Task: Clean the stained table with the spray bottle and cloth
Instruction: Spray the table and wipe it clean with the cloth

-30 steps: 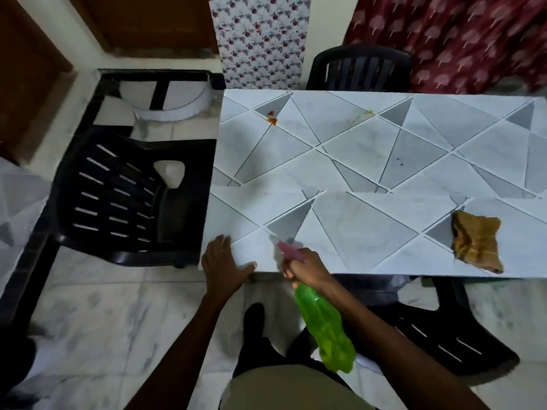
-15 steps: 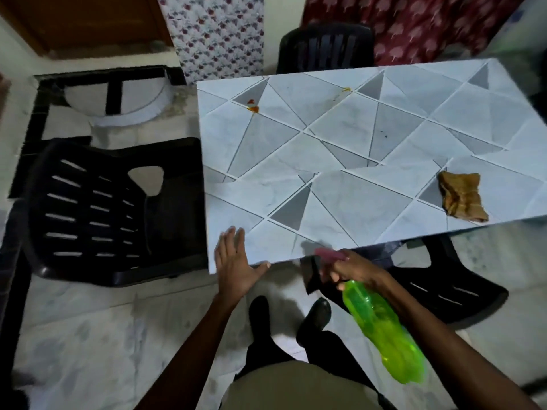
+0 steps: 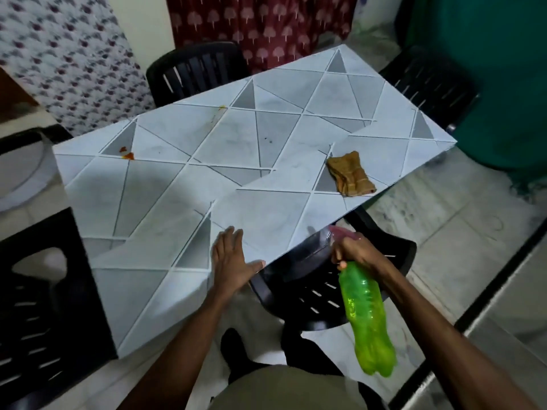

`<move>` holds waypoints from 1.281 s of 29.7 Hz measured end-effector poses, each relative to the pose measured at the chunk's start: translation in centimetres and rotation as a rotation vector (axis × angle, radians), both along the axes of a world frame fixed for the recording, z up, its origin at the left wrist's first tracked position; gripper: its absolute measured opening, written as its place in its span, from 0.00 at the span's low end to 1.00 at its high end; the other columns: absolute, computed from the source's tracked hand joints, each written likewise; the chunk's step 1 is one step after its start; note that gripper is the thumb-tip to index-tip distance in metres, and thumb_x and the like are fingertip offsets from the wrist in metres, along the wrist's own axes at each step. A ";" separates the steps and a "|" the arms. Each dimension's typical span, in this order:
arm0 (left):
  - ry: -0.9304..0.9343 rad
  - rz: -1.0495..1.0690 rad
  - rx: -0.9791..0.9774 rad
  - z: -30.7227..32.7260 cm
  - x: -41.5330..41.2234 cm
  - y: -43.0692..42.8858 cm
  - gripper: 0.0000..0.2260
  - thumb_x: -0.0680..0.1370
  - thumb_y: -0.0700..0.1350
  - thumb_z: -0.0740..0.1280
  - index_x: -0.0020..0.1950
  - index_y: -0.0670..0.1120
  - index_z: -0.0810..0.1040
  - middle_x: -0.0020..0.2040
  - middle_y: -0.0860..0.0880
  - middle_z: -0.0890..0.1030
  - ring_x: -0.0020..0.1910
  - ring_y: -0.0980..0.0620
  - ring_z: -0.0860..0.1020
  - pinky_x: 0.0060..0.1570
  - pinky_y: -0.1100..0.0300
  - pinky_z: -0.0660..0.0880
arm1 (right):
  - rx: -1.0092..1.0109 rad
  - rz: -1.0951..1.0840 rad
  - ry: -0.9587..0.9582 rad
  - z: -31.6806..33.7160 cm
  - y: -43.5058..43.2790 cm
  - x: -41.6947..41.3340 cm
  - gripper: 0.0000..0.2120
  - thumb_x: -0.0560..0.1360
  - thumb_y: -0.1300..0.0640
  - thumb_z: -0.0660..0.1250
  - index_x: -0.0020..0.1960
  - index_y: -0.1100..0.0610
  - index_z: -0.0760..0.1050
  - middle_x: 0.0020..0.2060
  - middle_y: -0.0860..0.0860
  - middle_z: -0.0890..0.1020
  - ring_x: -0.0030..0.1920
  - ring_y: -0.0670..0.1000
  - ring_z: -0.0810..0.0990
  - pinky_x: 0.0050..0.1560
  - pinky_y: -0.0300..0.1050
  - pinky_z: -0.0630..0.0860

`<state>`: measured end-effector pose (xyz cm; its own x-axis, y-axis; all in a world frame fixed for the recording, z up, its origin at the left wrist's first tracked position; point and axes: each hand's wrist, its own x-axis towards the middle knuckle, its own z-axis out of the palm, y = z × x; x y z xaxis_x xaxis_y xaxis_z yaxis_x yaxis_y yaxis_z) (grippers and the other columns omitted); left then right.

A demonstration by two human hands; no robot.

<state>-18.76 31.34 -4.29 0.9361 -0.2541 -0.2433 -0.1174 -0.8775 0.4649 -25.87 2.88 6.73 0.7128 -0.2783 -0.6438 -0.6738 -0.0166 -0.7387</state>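
Note:
The table (image 3: 165,199) has a grey and white triangle pattern. A red-orange stain (image 3: 127,154) marks its far left part, a small yellow-orange stain (image 3: 222,107) sits near the far edge, and dark specks (image 3: 266,139) dot the middle. A crumpled brown cloth (image 3: 350,174) lies near the right front edge. My left hand (image 3: 232,263) rests flat on the near edge, fingers spread. My right hand (image 3: 353,253) grips the neck of a green spray bottle (image 3: 365,318) with a pink nozzle, held just off the table's front edge, bottle body hanging down toward me.
Black plastic chairs stand around the table: one at the left (image 3: 38,315), one at the far side (image 3: 195,72), one at the far right (image 3: 429,84), one tucked under the near edge (image 3: 319,288). A green barrel (image 3: 488,84) stands at the right. My feet are on marble floor.
The view has swung right and closer to the table. My left hand has slid right along the near edge. My right hand still holds the bottle, now nearer the table edge.

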 end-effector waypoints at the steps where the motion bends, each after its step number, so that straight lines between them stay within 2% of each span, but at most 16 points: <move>1: 0.010 -0.007 -0.004 0.1 0.8 -1.3 0.47 0.65 0.64 0.74 0.78 0.48 0.59 0.80 0.47 0.55 0.80 0.43 0.51 0.76 0.47 0.49 | 0.006 0.021 -0.012 0.2 -0.7 0.2 0.13 0.68 0.51 0.68 0.41 0.63 0.80 0.31 0.61 0.78 0.30 0.56 0.76 0.34 0.46 0.74; 3: 0.025 -0.013 -0.012 0.3 2.2 -3.6 0.47 0.67 0.63 0.74 0.79 0.48 0.58 0.80 0.47 0.54 0.80 0.45 0.49 0.77 0.48 0.48 | 0.025 0.051 -0.027 0.9 -2.1 1.3 0.09 0.77 0.59 0.64 0.55 0.57 0.80 0.35 0.60 0.80 0.29 0.51 0.77 0.31 0.42 0.75; 5: 0.041 -0.032 -0.030 0.3 3.9 -6.8 0.46 0.68 0.62 0.74 0.79 0.47 0.58 0.81 0.47 0.53 0.80 0.45 0.49 0.76 0.49 0.49 | 0.084 0.061 -0.091 2.2 -4.7 3.0 0.19 0.78 0.65 0.61 0.67 0.54 0.75 0.42 0.58 0.83 0.29 0.52 0.77 0.28 0.40 0.76; 7: 0.039 -0.053 -0.014 0.6 5.8 -9.8 0.45 0.70 0.62 0.74 0.79 0.47 0.58 0.81 0.47 0.53 0.80 0.45 0.51 0.76 0.49 0.50 | 0.111 0.040 -0.203 4.1 -7.3 4.7 0.29 0.69 0.67 0.63 0.69 0.54 0.72 0.46 0.56 0.84 0.31 0.55 0.75 0.27 0.41 0.75; 9: 0.019 -0.086 0.002 0.7 7.1 -11.3 0.44 0.70 0.60 0.74 0.79 0.44 0.60 0.80 0.44 0.57 0.79 0.43 0.54 0.76 0.50 0.52 | 0.070 0.031 -0.344 6.6 -8.3 6.2 0.31 0.64 0.67 0.63 0.67 0.57 0.74 0.47 0.61 0.82 0.30 0.54 0.74 0.28 0.41 0.73; 10: 0.004 -0.109 -0.005 0.7 8.1 -13.0 0.43 0.70 0.59 0.75 0.78 0.43 0.62 0.79 0.42 0.59 0.78 0.42 0.57 0.76 0.49 0.54 | 0.027 0.023 -0.428 7.6 -9.9 7.2 0.26 0.66 0.69 0.65 0.64 0.60 0.75 0.46 0.65 0.80 0.30 0.54 0.73 0.29 0.41 0.73; 12: -0.016 -0.155 -0.008 0.8 9.6 -15.3 0.42 0.68 0.58 0.77 0.76 0.41 0.66 0.77 0.40 0.63 0.76 0.40 0.60 0.75 0.49 0.57 | -0.067 -0.015 -0.563 8.6 -12.2 9.5 0.17 0.73 0.69 0.66 0.62 0.62 0.75 0.47 0.66 0.78 0.34 0.53 0.74 0.35 0.41 0.74; 13: -0.017 -0.191 -0.003 0.7 10.5 -16.7 0.43 0.67 0.59 0.77 0.75 0.41 0.66 0.77 0.40 0.63 0.76 0.39 0.61 0.74 0.48 0.58 | -0.100 -0.051 -0.629 8.7 -13.9 11.0 0.18 0.75 0.67 0.66 0.65 0.59 0.75 0.51 0.63 0.79 0.37 0.53 0.76 0.37 0.41 0.76; 16: -0.011 -0.286 0.025 0.4 12.1 -19.0 0.47 0.64 0.60 0.78 0.76 0.41 0.66 0.78 0.40 0.62 0.76 0.37 0.60 0.74 0.46 0.58 | -0.154 -0.144 -0.779 7.4 -17.4 15.7 0.28 0.77 0.66 0.64 0.75 0.52 0.64 0.60 0.59 0.78 0.49 0.50 0.78 0.38 0.41 0.79; 20: -0.003 -0.310 0.024 -0.9 14.1 -21.8 0.51 0.59 0.66 0.74 0.74 0.38 0.68 0.75 0.35 0.66 0.73 0.32 0.65 0.71 0.40 0.63 | -0.110 -0.338 -0.765 7.4 -21.1 22.9 0.25 0.77 0.69 0.64 0.73 0.56 0.70 0.55 0.53 0.80 0.46 0.45 0.80 0.31 0.41 0.79; 24: 0.103 -0.316 0.010 -3.2 15.2 -23.0 0.52 0.56 0.71 0.66 0.70 0.36 0.72 0.69 0.32 0.72 0.64 0.27 0.73 0.60 0.33 0.73 | -0.142 -0.317 -0.835 8.5 -22.1 26.6 0.24 0.74 0.68 0.64 0.60 0.42 0.75 0.51 0.51 0.81 0.42 0.42 0.80 0.29 0.43 0.79; 27: 0.100 -0.334 0.013 -3.5 15.8 -23.5 0.52 0.55 0.71 0.66 0.69 0.39 0.69 0.66 0.31 0.74 0.61 0.26 0.75 0.55 0.31 0.75 | -0.163 -0.336 -0.875 8.8 -23.2 28.6 0.24 0.74 0.68 0.63 0.54 0.38 0.75 0.50 0.50 0.81 0.40 0.43 0.79 0.31 0.44 0.79; 30: 0.087 -0.365 0.025 -3.5 16.4 -23.5 0.53 0.57 0.76 0.65 0.69 0.40 0.67 0.65 0.32 0.76 0.61 0.27 0.76 0.55 0.32 0.76 | -0.209 -0.353 -0.914 7.3 -24.6 30.3 0.18 0.76 0.65 0.65 0.56 0.43 0.77 0.51 0.50 0.81 0.41 0.47 0.79 0.33 0.47 0.81; 32: 0.065 -0.380 0.044 -3.6 16.9 -23.5 0.53 0.62 0.81 0.58 0.70 0.39 0.67 0.66 0.32 0.75 0.63 0.28 0.75 0.59 0.34 0.74 | -0.274 -0.317 -0.913 5.7 -25.3 30.9 0.11 0.78 0.61 0.67 0.60 0.55 0.77 0.52 0.50 0.81 0.41 0.50 0.80 0.34 0.48 0.82; 33: 0.065 -0.384 0.053 -3.7 17.3 -23.6 0.54 0.62 0.81 0.56 0.70 0.39 0.67 0.67 0.32 0.74 0.64 0.29 0.74 0.60 0.34 0.74 | -0.306 -0.303 -0.901 5.1 -25.5 31.1 0.12 0.78 0.58 0.68 0.61 0.59 0.77 0.52 0.50 0.81 0.41 0.51 0.81 0.34 0.50 0.83; 38: 0.120 -0.373 0.088 -3.6 18.6 -24.8 0.54 0.54 0.73 0.64 0.68 0.35 0.70 0.65 0.31 0.75 0.62 0.28 0.76 0.56 0.33 0.76 | -0.358 -0.334 -0.851 3.6 -26.8 32.0 0.16 0.78 0.53 0.70 0.62 0.60 0.78 0.54 0.50 0.83 0.37 0.47 0.81 0.41 0.59 0.84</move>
